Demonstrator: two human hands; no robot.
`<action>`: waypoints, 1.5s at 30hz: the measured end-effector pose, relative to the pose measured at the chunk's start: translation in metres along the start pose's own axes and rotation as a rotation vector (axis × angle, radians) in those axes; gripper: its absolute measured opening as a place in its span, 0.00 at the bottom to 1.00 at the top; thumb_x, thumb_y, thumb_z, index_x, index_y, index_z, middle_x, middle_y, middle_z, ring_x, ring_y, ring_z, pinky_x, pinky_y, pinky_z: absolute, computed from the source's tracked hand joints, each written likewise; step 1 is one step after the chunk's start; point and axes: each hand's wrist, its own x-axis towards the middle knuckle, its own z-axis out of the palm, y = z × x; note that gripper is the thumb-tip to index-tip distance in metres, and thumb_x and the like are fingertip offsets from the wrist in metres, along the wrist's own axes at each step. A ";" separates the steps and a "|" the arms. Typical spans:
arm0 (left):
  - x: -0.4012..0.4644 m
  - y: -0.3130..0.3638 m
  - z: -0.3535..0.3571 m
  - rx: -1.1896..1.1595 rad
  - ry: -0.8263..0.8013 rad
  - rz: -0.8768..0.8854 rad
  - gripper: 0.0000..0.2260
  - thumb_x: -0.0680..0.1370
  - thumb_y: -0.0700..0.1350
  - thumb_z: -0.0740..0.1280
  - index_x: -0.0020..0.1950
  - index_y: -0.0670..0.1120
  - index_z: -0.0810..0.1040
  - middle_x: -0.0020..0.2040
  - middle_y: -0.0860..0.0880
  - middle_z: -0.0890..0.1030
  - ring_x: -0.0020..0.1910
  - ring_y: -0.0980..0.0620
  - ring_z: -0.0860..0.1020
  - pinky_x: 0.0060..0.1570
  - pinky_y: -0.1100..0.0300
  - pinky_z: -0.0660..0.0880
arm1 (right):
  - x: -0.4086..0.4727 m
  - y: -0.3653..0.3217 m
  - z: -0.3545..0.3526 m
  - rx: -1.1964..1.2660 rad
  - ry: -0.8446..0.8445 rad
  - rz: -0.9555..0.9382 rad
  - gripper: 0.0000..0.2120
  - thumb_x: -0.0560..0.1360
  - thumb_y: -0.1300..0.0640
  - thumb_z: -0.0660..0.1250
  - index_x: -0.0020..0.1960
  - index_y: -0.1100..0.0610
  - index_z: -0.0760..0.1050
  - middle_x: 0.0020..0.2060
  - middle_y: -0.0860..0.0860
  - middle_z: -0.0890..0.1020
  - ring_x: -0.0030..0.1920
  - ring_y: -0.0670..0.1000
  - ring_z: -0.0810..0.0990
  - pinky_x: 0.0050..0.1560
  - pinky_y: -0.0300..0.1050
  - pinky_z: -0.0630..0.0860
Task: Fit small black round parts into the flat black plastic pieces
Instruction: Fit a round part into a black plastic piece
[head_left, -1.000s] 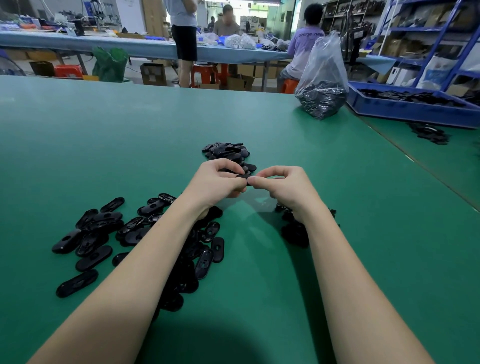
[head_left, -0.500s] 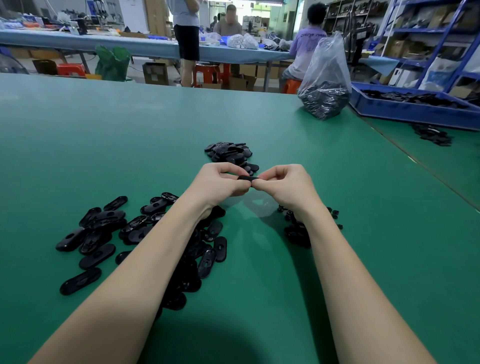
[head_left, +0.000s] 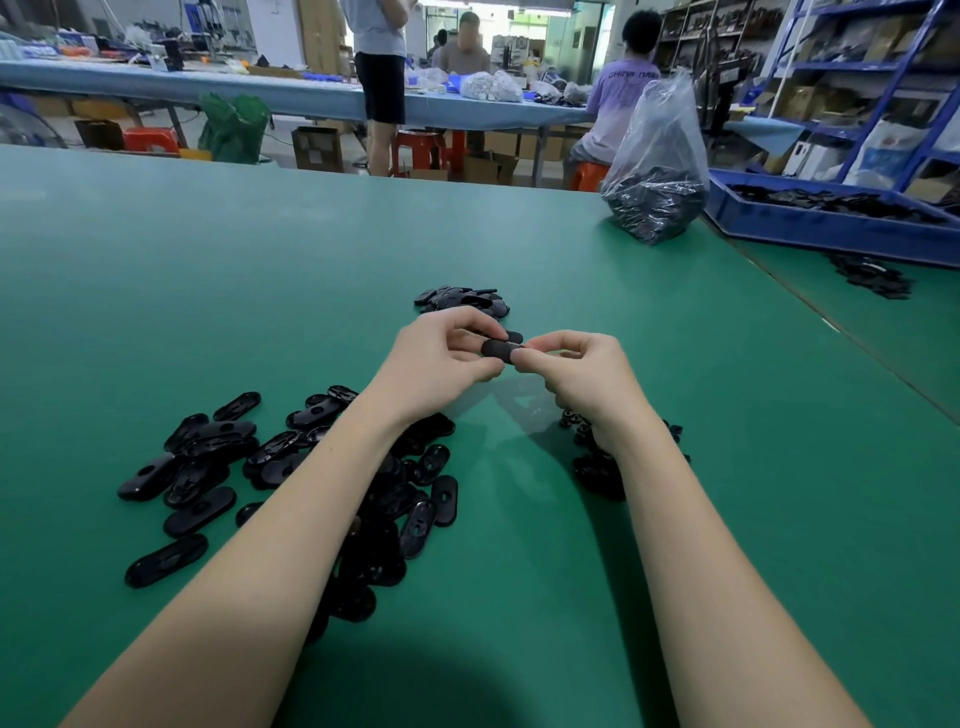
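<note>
I have one flat black plastic piece (head_left: 500, 348) lifted off the green counter (head_left: 260, 291), my left hand (head_left: 441, 358) pinching its near end with curled fingers (head_left: 470, 325) while my right hand (head_left: 582, 369) pinches its other end, thumb tip on its face; whether a round part sits under that thumb I cannot tell. To seat it well, I judge the left should hold the piece steady and level while the right thumb presses squarely over the hole. From that piece, a small heap of pieces (head_left: 462, 300) lies just beyond, the loose pile (head_left: 218, 467) nearer me on the left, small round parts (head_left: 592, 462) under my right wrist.
</note>
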 end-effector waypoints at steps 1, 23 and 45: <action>0.001 -0.001 -0.001 0.060 0.009 0.037 0.10 0.72 0.38 0.74 0.49 0.51 0.84 0.40 0.55 0.86 0.36 0.61 0.82 0.39 0.73 0.73 | -0.001 0.000 -0.002 0.005 -0.008 0.005 0.04 0.71 0.55 0.78 0.42 0.52 0.83 0.27 0.45 0.79 0.23 0.42 0.68 0.27 0.35 0.65; 0.080 -0.013 -0.002 0.442 0.294 -0.106 0.10 0.72 0.56 0.75 0.50 0.54 0.81 0.48 0.55 0.83 0.52 0.52 0.79 0.49 0.58 0.73 | 0.004 0.010 0.012 -0.263 -0.146 -0.072 0.01 0.73 0.53 0.73 0.42 0.49 0.84 0.38 0.46 0.86 0.36 0.44 0.78 0.42 0.39 0.76; 0.004 -0.002 -0.002 0.003 0.136 -0.081 0.03 0.77 0.49 0.71 0.45 0.53 0.84 0.44 0.57 0.84 0.41 0.60 0.79 0.40 0.62 0.72 | -0.006 -0.001 0.012 -0.230 -0.296 -0.158 0.06 0.71 0.56 0.79 0.41 0.49 0.83 0.36 0.47 0.85 0.33 0.44 0.76 0.40 0.38 0.72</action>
